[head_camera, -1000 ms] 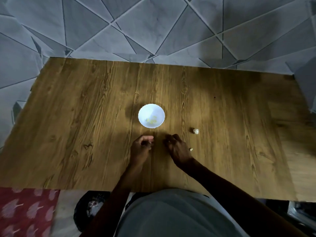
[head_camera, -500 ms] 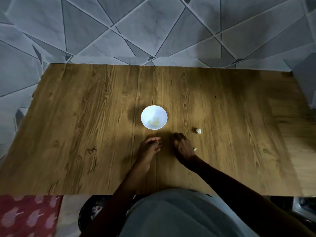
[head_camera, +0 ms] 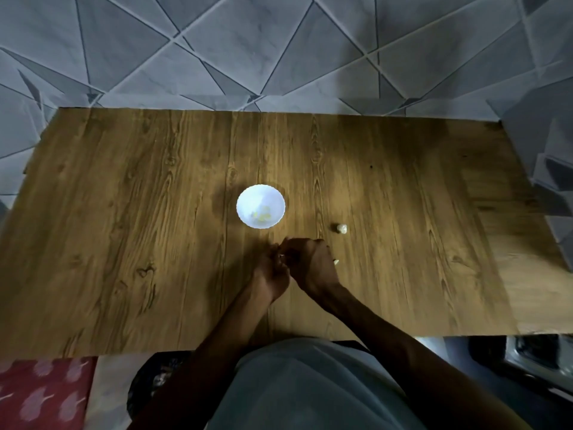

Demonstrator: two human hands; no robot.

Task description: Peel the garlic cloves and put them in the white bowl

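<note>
The white bowl (head_camera: 245, 209) stands mid-table with a few pale yellow peeled cloves (head_camera: 263, 215) inside. Just in front of it my left hand (head_camera: 269, 276) and my right hand (head_camera: 311, 265) meet, fingers curled together around a small garlic clove (head_camera: 281, 256), of which only a pale speck shows. An unpeeled garlic piece (head_camera: 341, 228) lies on the wood to the right of the bowl. A small pale scrap (head_camera: 335, 261) lies beside my right hand.
The wooden table (head_camera: 139, 212) sits over a grey tiled floor (head_camera: 248, 51). A red patterned cloth (head_camera: 40, 395) lies below the table's near left edge. My grey-clothed lap (head_camera: 304, 386) fills the bottom centre.
My hands were a little apart on the table; they have come together, and both now pinch the clove between them.
</note>
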